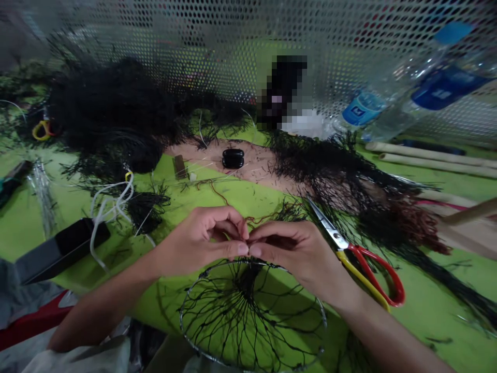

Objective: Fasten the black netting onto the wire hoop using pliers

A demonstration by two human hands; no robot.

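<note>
A round wire hoop (184, 303) strung with a web of black threads stands just below my hands, near the table's front edge. My left hand (198, 238) and my right hand (298, 251) meet thumb to thumb at the hoop's top rim. Both are closed in a pinch on the rim and thread there. A thin reddish-brown thread (217, 192) runs from the pinch back across the table. Scissors (361, 259) with red and yellow handles lie right beside my right hand, blades pointing away.
The table has a bright green cover (240, 199). Heaps of black fibre (112, 111) lie at back left and along the right. A perforated metal screen (233, 46) closes the back. Plastic bottles (404, 90), wooden sticks (435, 163), white cord (112, 204), a dark flat box (58, 248) and a small black case (233, 158) lie around.
</note>
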